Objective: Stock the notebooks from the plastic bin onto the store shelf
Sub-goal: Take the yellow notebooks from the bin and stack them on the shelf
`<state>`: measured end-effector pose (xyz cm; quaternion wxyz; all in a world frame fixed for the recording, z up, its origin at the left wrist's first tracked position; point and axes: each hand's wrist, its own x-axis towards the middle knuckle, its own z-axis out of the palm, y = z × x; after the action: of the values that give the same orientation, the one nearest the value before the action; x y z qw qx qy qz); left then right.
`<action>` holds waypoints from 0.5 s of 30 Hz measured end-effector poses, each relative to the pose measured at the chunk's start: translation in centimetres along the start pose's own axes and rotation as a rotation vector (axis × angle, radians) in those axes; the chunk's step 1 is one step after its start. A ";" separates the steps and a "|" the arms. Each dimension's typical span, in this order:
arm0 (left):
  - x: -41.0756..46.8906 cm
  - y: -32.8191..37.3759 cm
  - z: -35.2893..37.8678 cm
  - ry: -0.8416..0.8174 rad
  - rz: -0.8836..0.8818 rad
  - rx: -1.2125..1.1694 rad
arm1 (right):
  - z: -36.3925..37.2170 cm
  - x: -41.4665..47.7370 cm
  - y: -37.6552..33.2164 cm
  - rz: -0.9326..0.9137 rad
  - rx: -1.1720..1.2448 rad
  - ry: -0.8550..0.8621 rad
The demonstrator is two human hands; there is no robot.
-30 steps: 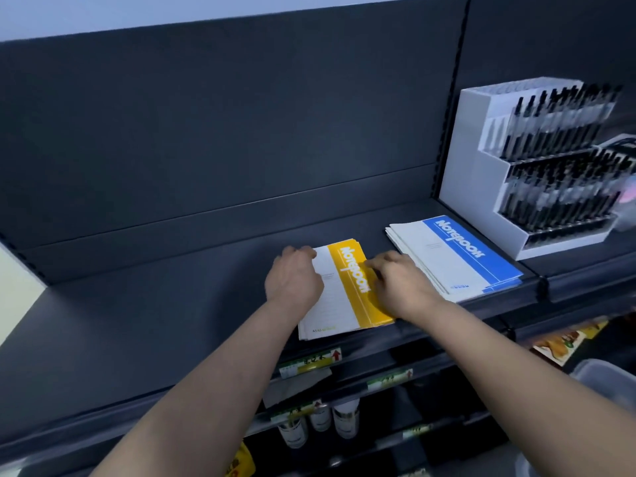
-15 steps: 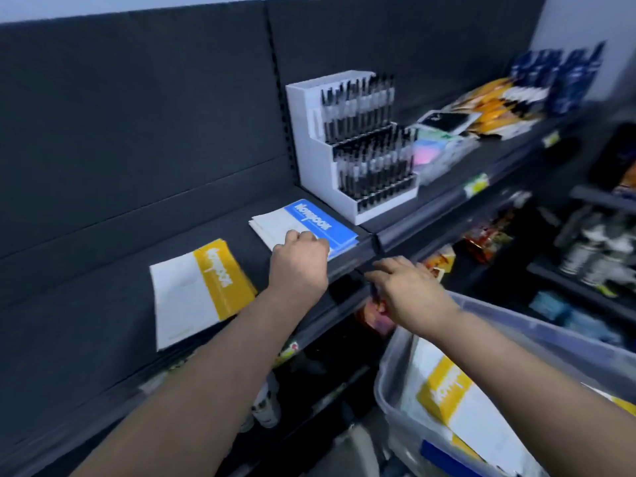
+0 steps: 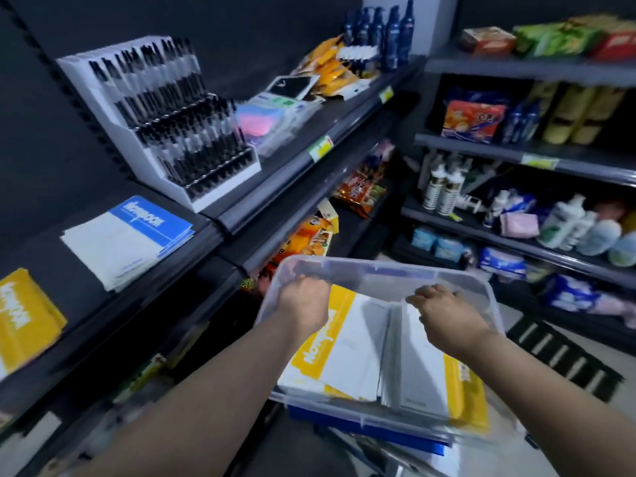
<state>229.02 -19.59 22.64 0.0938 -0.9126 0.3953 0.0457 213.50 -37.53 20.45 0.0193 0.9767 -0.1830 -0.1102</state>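
Dark shop shelving fills the view on the left and turns a corner into a second shelving unit [image 3: 523,65] on the right, which carries blurred snack packets, bottles and wrapped packs. On the left the store shelf [image 3: 79,287] runs from the near corner toward the back. On it a white pen display [image 3: 165,115] stands upright and full of black pens, with pastel packs and orange packets farther along. Below the shelf and in front of the person sits the clear plastic bin [image 3: 375,265], open at the top. It holds two leaning stacks of notebooks: the left stack [image 3: 330,356] shows a yellow band with white lettering, and the right stack [image 3: 426,383] shows white covers with a yellow edge. On the shelf a pile of blue notebooks [image 3: 127,239] lies flat just beside the pen display, and a yellow notebook [image 3: 24,321] lies flat nearer the person, apart from the blue pile. Both bare arms reach into the bin. The left hand [image 3: 303,297] is at the bin's far left corner, over the top edge of the left stack, with its knuckles bent. The right hand [image 3: 444,315] curls its fingers at the top edge of the right stack. Blur hides whether either hand has closed on anything.
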 end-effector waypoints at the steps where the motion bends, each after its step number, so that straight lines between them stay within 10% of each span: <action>1: 0.1 0.7 0.7 -0.040 0.002 -0.017 | 0.7 -0.5 0.5 0.018 0.008 -0.023; 15: 1.5 3.7 6.4 -0.332 0.011 -0.177 | 8.5 -3.5 -1.0 0.249 0.278 -0.424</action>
<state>227.27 -21.79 15.63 0.0768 -0.8951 0.3738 0.2306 208.83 -35.29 12.78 -0.1400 0.8953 -0.3147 -0.2826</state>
